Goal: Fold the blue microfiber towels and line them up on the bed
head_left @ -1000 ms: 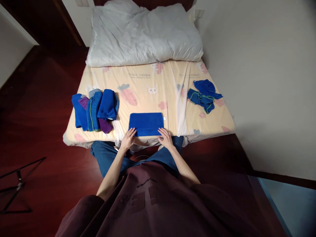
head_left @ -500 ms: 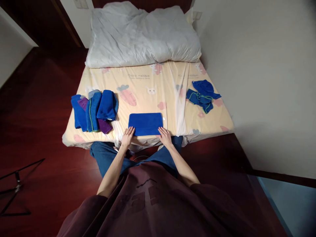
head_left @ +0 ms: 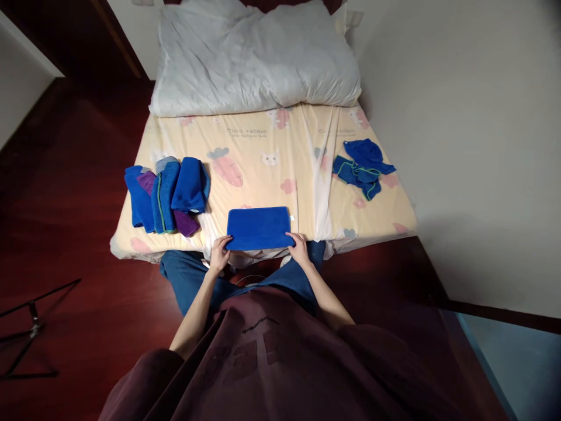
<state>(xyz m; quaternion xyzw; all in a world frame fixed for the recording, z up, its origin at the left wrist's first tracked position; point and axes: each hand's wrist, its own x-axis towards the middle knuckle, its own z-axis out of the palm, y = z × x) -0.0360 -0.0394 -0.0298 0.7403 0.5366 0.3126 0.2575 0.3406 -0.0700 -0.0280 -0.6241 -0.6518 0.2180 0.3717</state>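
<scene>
A blue towel (head_left: 259, 227), folded into a flat rectangle with a small white tag on its right side, lies at the front edge of the bed. My left hand (head_left: 220, 254) pinches its near left corner. At the near right corner, my right hand (head_left: 298, 249) grips the cloth between thumb and fingers. The towel's near edge reaches slightly over the mattress edge.
Left on the bed is a group of folded blue, purple and grey cloths (head_left: 165, 197). Crumpled blue cloths with green edging (head_left: 363, 169) lie at the right. A bundled white quilt (head_left: 258, 64) fills the far end. A black stand (head_left: 34, 327) is on the floor.
The towel has slid toward me, over the bed's front edge. My hands went from lying flat on its sides to gripping its near corners.
</scene>
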